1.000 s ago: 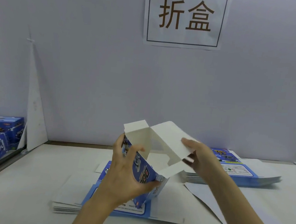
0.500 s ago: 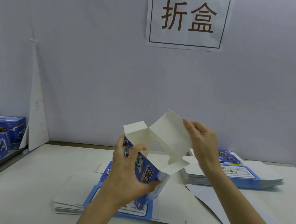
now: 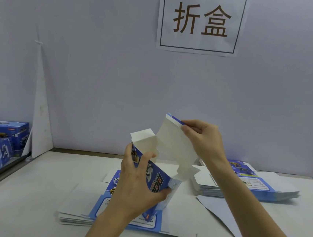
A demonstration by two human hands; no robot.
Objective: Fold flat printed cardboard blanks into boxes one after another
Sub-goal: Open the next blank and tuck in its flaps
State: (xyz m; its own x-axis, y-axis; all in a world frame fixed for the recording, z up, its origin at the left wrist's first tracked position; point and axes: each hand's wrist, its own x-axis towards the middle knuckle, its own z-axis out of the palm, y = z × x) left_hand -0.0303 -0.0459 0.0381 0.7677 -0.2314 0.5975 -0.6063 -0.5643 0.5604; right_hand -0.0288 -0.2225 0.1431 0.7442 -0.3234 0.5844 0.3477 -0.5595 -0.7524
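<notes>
Blue printed cardboard box (image 3: 156,178), open-topped at frame centre, is gripped by the left hand (image 3: 135,187) while the right hand (image 3: 203,140) pinches its raised white flap (image 3: 174,145) at the upper edge.

The right hand (image 3: 204,142) is higher than a second ago, risen from beside the open mouth of the box (image 3: 158,183) to the top of the large lid flap (image 3: 174,146); it now pinches the tuck strip (image 3: 175,118); the flap, earlier splayed outward, stands nearly upright; the strip's blue print now shows.
</notes>
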